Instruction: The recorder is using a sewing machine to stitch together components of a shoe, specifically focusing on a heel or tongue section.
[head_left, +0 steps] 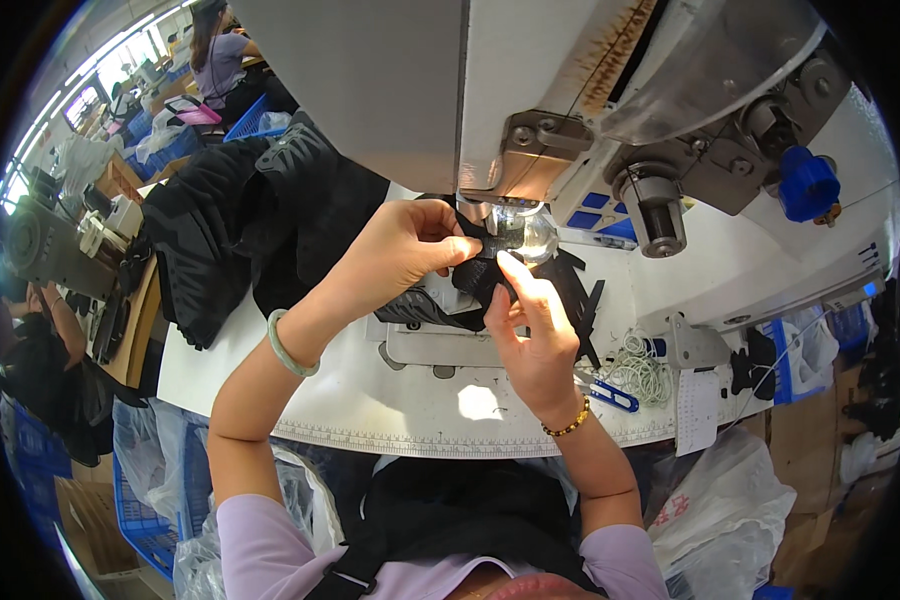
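My left hand [410, 250] pinches a dark ribbed piece of black fabric [478, 280] between thumb and forefinger, right below the needle area of a sewing machine [510, 160]. From the other side, my right hand [535, 325] rests its outstretched forefinger on the fabric by the presser foot. Its thumb and remaining fingers curl in at the fabric's near edge. The needle tip and the stitching spot are hidden by my fingers and the machine. Part of the black fabric lies over the machine's white bed [440, 347].
Left of the machine, black padded pieces [210, 240] are heaped. Blue-handled thread snips [610, 393] and tangled white cord [642, 368] lie right of my right hand, near black straps [585, 300]. A ruler strip [390, 440] edges the table. Another person [225, 60] sits far left.
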